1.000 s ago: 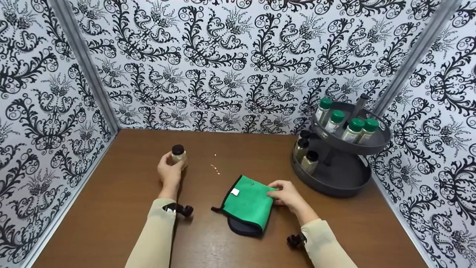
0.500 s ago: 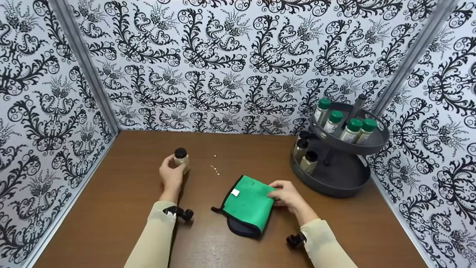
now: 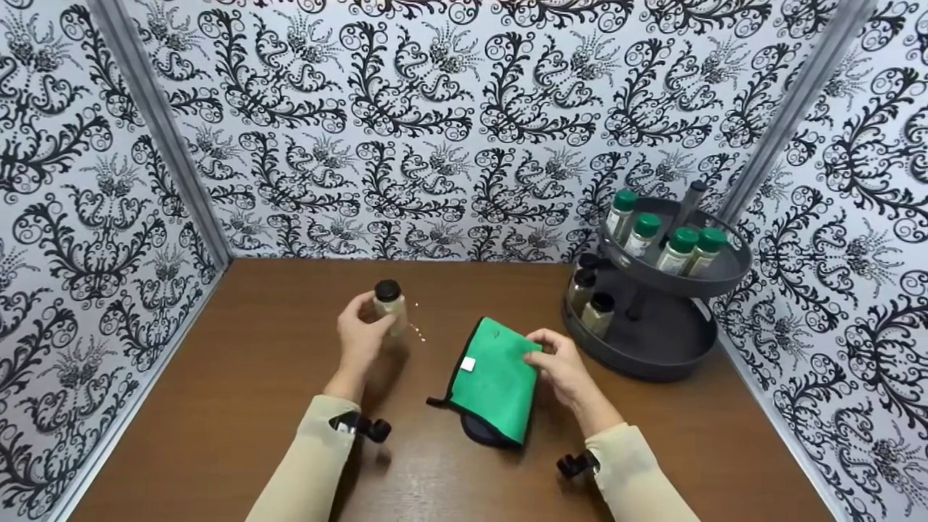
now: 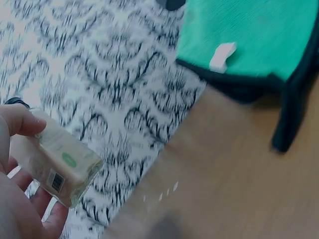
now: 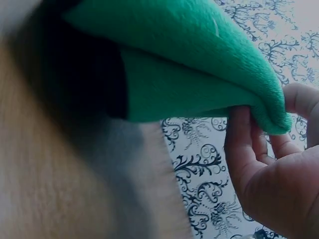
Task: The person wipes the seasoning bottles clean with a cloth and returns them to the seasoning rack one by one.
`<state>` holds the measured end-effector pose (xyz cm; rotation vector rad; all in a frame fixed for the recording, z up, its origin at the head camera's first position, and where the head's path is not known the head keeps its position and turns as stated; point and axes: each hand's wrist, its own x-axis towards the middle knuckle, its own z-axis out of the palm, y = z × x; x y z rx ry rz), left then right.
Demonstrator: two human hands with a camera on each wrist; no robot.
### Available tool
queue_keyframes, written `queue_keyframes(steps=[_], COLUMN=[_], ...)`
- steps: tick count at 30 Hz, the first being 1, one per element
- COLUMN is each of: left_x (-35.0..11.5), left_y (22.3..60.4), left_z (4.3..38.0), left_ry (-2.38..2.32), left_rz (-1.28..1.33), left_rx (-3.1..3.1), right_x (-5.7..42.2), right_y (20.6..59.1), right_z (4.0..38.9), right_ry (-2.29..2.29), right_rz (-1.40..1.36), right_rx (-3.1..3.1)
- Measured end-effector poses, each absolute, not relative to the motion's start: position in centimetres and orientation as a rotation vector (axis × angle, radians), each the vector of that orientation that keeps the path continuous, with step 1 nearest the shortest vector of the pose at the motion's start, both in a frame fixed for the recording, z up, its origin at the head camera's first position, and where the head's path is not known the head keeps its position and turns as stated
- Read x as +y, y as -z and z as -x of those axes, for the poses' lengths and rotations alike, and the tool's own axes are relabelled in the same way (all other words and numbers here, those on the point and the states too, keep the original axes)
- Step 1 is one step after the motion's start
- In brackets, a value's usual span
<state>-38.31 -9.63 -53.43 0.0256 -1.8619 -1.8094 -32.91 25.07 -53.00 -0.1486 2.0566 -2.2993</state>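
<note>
My left hand grips a spice jar with a black lid and pale contents, held upright in the head view. Its label, with a barcode and a green mark, shows in the left wrist view. To the right, my right hand pinches the edge of a folded green cloth with black trim, a white tag and a hanging loop. In the right wrist view the cloth hangs in a fold between thumb and fingers. Small white crumbs lie on the table just right of the jar.
A dark two-tier round rack stands at the back right of the wooden table. Green-lidded jars stand on its upper tier, black-lidded jars on the lower one. Patterned walls enclose the back and sides.
My left hand has carried the jar to the right, close to the crumbs. My right hand has raised the cloth and shifted it slightly right and away from me.
</note>
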Motion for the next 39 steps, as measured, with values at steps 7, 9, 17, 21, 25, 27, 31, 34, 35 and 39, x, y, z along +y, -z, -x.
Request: queue_keyframes(steps=[7, 9, 17, 21, 25, 27, 31, 34, 35, 39], left_x=[-6.8, -6.1, -4.3, -3.9, -3.4, -3.2, -3.0, -2.8, -2.8, -2.4], left_y=[52.7, 52.6, 51.6, 51.3, 51.3, 51.3, 51.0, 50.8, 50.8, 50.9], left_z=[36.8, 36.4, 34.8, 34.2, 33.8, 33.6, 33.1, 32.8, 32.7, 32.5], left_ry=[1.913, 1.962, 2.050, 2.071, 2.087, 2.084, 2.022, 1.937, 1.911, 1.844], left_rz=[0.232, 0.297, 0.516, 0.588, 0.639, 0.666, 0.723, 0.744, 0.740, 0.696], left_rx=[-1.921, -1.937, -1.939, -1.934, -1.940, -1.949, -1.996, -2.044, -2.060, -2.107], right_x=[25.0, 25.1, 23.8, 22.2, 20.6, 19.8, 18.5, 18.1, 18.0, 17.9], right_y=[51.6, 51.1, 47.6, 47.0, 47.9, 48.3, 48.6, 48.6, 48.6, 48.8], right_z=[32.7, 32.5, 32.0, 31.9, 31.8, 31.8, 31.5, 31.0, 30.9, 30.4], right_ry=[2.459, 2.496, 2.647, 2.622, 2.529, 2.498, 2.460, 2.433, 2.422, 2.370], right_rz=[0.207, 0.205, 0.227, 0.290, 0.343, 0.369, 0.437, 0.464, 0.468, 0.469], right_rx=[2.029, 2.045, 2.115, 2.220, 2.364, 2.388, 2.407, 2.424, 2.432, 2.478])
